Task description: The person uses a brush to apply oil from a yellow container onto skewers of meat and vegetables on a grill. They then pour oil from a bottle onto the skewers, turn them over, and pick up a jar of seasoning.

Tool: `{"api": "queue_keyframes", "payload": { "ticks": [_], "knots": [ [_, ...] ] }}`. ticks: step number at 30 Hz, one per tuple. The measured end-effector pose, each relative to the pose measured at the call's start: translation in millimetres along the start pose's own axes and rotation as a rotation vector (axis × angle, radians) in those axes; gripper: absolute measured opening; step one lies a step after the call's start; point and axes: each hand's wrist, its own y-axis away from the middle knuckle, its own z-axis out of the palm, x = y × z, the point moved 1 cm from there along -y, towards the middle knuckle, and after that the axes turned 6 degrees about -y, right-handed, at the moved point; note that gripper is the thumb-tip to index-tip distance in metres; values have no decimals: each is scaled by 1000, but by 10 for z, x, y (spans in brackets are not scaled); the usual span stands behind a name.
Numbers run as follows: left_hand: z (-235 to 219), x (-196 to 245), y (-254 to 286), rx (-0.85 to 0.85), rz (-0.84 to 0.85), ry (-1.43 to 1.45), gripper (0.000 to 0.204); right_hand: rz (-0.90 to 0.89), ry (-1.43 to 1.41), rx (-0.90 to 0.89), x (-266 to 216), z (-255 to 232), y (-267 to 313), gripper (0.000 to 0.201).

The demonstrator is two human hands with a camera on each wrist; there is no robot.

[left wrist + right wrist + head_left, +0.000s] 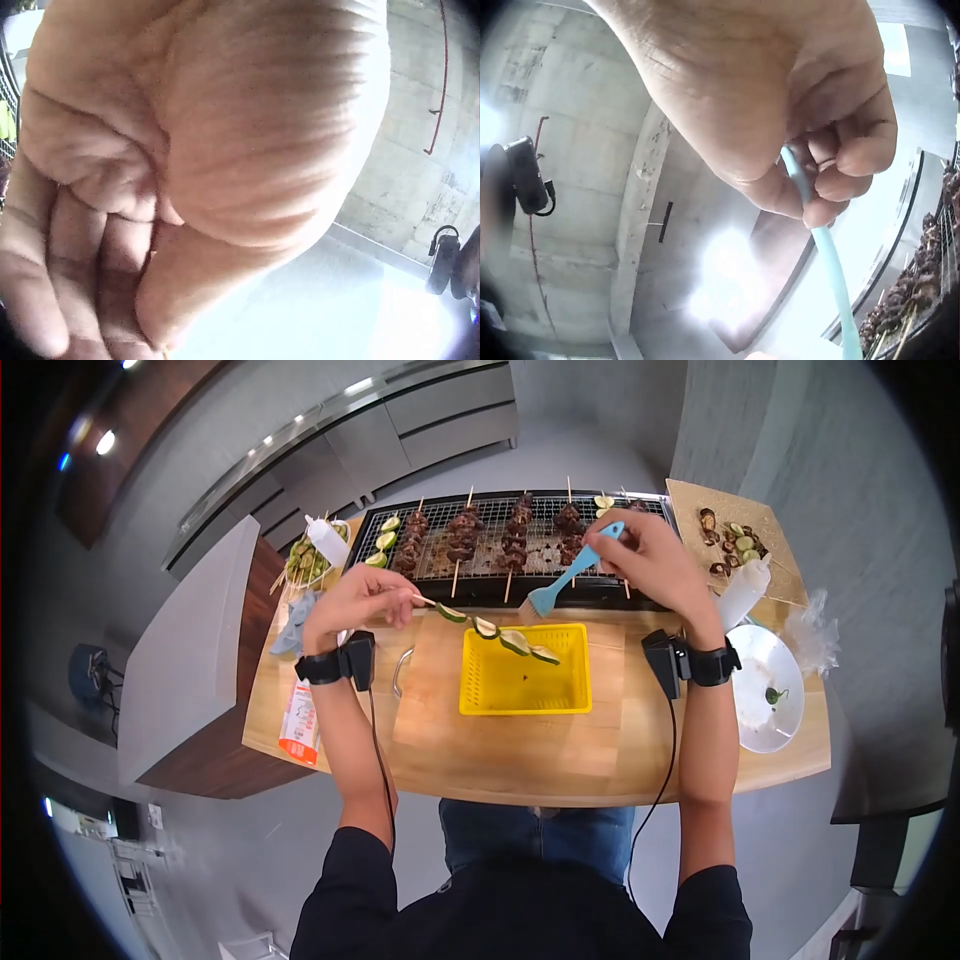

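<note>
Here's the yellow basket (525,710) in the middle of the work surface, just a dark speck on its floor, and over its back edge hangs the skewer of green slices (487,628), four pieces tilting down to the right. Off to the right, the white plate (765,722) carries a small green vegetable (775,696); behind it a tan board (782,577) bears browned pieces and cut green slices. Now the grips: the left hand (358,603) pinches the skewer's bare end between thumb and fingers, while the right hand (650,560) has the blue brush (578,567) by the handle, bristles down, just beside the slices; whether they touch, I can't tell. Beyond, meat skewers (515,535) lie across the grill (435,555). And the right wrist view gives what the head view hides: the thumb tight against the fingers, the handle running between them. The left wrist view shows the palm, outer fingers loosely bent, its thumb tip meeting the fingers low in frame.
</note>
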Motion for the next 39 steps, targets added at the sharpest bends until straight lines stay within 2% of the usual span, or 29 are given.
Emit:
{"api": "queue_keyframes", "payload": {
  "ticks": [1, 3, 11, 15, 17, 22, 27, 31, 39],
  "knots": [
    [-18, 5, 18, -13, 5, -34, 23, 6, 1, -9, 11, 2, 29, 24],
    [-85, 81, 28, -14, 26, -74, 25, 37, -185, 27, -62, -31, 39, 24],
    [-40, 278, 9, 62, 42, -107, 27, -61, -449, 101, -182, 96, 13, 26],
    [-58, 174, -23, 67, 34, -88, 27, -56, -475, 50, -165, 204, -27, 25],
    [-80, 150, -13, 102, 65, -105, 28, -70, -478, -49, -146, 278, -41, 25],
    [-81, 146, 25, 110, 67, -91, 28, -47, -409, -28, -128, 240, -30, 23],
    [-100, 140, 38, 110, 55, -51, 29, 35, -291, 20, -25, -6, -25, 21],
    [-142, 107, 48, 92, 43, -46, 29, 30, -337, 65, -30, -120, 25, 22],
    [-108, 169, 45, 129, 49, -37, 31, 28, -365, -33, -12, -21, 12, 24]
  ]
}}
